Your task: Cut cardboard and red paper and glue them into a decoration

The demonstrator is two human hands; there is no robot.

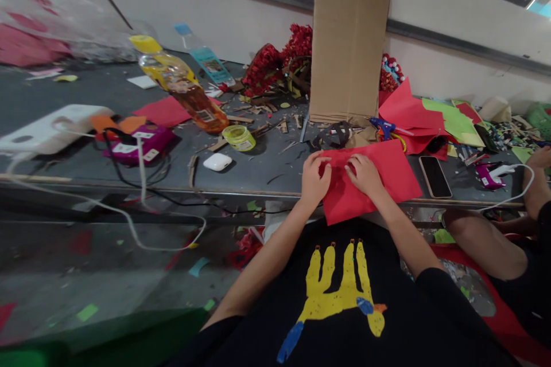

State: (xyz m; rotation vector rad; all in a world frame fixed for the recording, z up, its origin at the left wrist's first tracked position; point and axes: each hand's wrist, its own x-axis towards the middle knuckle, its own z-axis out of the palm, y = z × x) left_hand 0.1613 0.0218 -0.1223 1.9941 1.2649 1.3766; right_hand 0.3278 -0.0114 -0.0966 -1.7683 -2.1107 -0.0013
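While both hands rest over the near edge of the dark table, the red paper (398, 169) lies flat beneath their fingertips, its wider part reaching out past the right hand (364, 175) and one corner hanging over the table's edge. The left hand (315, 179) sits at the sheet's left side, fingers bent and thumb curving toward the index finger with a gap between; the right hand's fingers are bent and slightly spread. Whether either hand pinches the paper, I cannot tell. The sheet is smooth, matte and four-sided. Behind it stands tall, ribbed brown cardboard (350, 40), with a blue plastic glue gun (383, 125) near its foot. Farther left, a yellow-capped clear bottle (185, 89) holds amber liquid beside a squat yellow-green tub (239, 138); their labels are too blurred to read.
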